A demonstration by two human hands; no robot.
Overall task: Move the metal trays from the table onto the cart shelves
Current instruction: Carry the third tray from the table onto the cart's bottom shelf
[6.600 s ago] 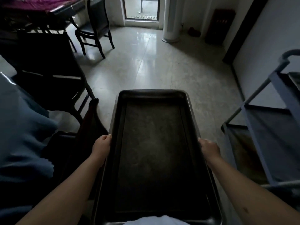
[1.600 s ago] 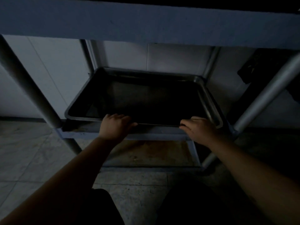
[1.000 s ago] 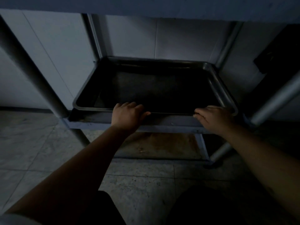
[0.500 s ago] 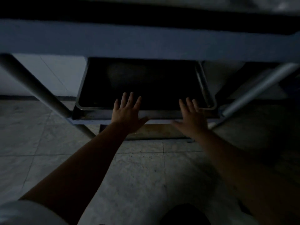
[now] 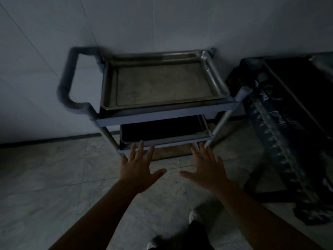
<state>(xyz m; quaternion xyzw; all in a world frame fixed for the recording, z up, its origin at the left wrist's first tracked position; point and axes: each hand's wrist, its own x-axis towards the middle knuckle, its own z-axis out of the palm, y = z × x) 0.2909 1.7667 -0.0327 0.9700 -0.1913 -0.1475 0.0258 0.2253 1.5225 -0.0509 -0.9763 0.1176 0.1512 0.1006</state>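
A grey cart with a looped handle on its left stands against the wall. A shiny metal tray lies on its top shelf. A second, darker metal tray sits on the middle shelf, mostly shadowed by the shelf above. My left hand and my right hand hover side by side just in front of the middle shelf. Both are empty, palms down, fingers spread, touching neither tray nor cart.
The cart's rusty bottom shelf shows just above the floor. A dark stand draped with patterned blue cloth is close to the cart's right side. Pale floor tiles lie to the left and behind my hands.
I carried a tray over and slid it onto the middle shelf. Both hands then let go and drew back. My view has risen from under the top shelf to above the cart.
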